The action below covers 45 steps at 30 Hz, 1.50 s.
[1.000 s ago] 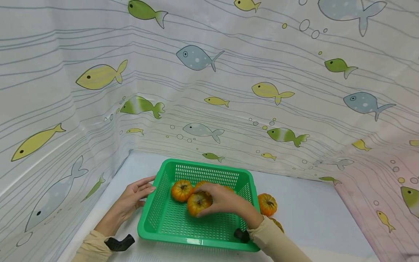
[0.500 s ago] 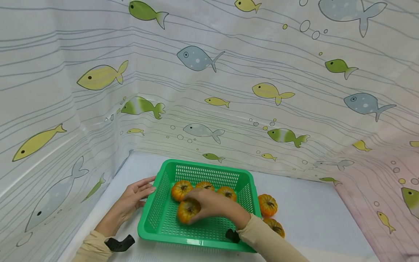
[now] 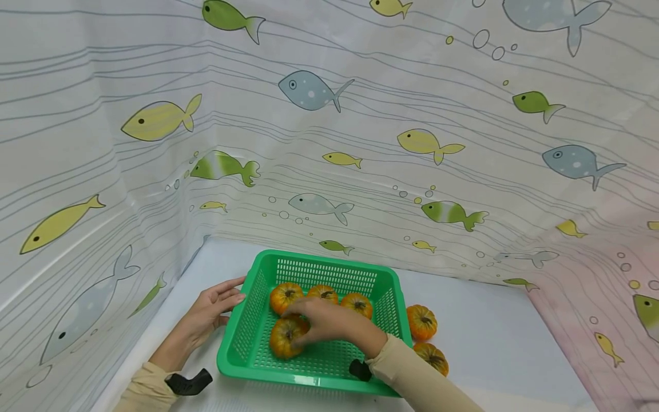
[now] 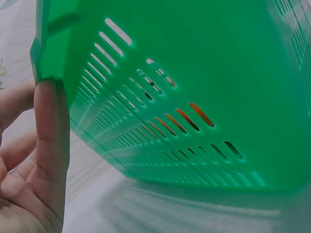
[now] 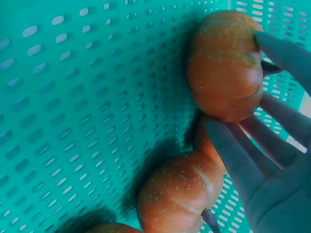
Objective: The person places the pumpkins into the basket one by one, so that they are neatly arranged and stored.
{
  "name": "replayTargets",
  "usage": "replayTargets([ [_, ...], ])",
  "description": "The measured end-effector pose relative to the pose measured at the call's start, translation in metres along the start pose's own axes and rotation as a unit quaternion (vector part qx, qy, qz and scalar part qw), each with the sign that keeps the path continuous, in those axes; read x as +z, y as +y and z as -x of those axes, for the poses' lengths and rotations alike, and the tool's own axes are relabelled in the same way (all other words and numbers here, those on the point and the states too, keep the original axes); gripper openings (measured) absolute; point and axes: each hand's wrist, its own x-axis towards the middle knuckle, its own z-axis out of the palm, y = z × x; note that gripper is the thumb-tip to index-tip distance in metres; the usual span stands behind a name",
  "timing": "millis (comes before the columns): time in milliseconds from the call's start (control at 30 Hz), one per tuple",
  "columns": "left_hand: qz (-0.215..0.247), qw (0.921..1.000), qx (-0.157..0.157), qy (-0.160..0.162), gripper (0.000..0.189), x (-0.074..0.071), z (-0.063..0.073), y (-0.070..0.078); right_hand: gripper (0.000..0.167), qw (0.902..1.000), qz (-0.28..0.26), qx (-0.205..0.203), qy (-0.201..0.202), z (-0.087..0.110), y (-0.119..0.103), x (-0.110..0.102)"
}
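In the head view, a green plastic basket (image 3: 309,381) with perforated walls holds several small orange pumpkins. My right hand (image 3: 334,325) reaches into it and grips a pumpkin (image 3: 285,339) at the front left of the group. Seen from the right wrist, thumb and fingers span this pumpkin (image 5: 226,68) on its stem side, close to the basket floor. Behind it are another pumpkin (image 3: 285,297) and two more along the back. My left hand (image 3: 208,309) touches the basket's left rim with extended fingers; the left wrist view shows a fingertip (image 4: 47,92) at the rim's edge.
Two pumpkins lie outside the basket at its right, one farther back (image 3: 421,322) and one nearer (image 3: 432,358). The white table (image 3: 504,337) is enclosed by a fish-patterned sheet (image 3: 360,131). Black straps (image 3: 189,382) sit around both sleeved wrists.
My right hand has moved left and slightly nearer with its pumpkin, uncovering the pumpkins at the back. The left hand and the basket have stayed in place.
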Motion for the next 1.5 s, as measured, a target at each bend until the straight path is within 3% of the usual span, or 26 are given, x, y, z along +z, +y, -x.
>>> replayTargets([
  [267, 0.003, 1.0, 0.004, 0.0, 0.059, 0.0016, 0.0001, 0.0017, 0.056, 0.9999, -0.006, -0.007, -0.013, -0.0022, 0.0005, 0.0022],
  [833, 0.003, 1.0, -0.001, 0.006, 0.052, 0.001, -0.0001, 0.0021, 0.049, 0.9997, 0.003, -0.015, 0.019, -0.0066, 0.0009, 0.0028],
  [1167, 0.003, 1.0, 0.001, -0.001, 0.06, 0.0011, -0.0013, 0.0009, 0.051, 0.9998, 0.0, -0.012, 0.018, -0.0061, 0.0021, 0.0031],
  [1500, 0.006, 1.0, -0.001, 0.002, 0.05, -0.0005, -0.0003, 0.0002, 0.05, 0.9997, -0.017, -0.012, 0.013, -0.0054, 0.0006, 0.002],
])
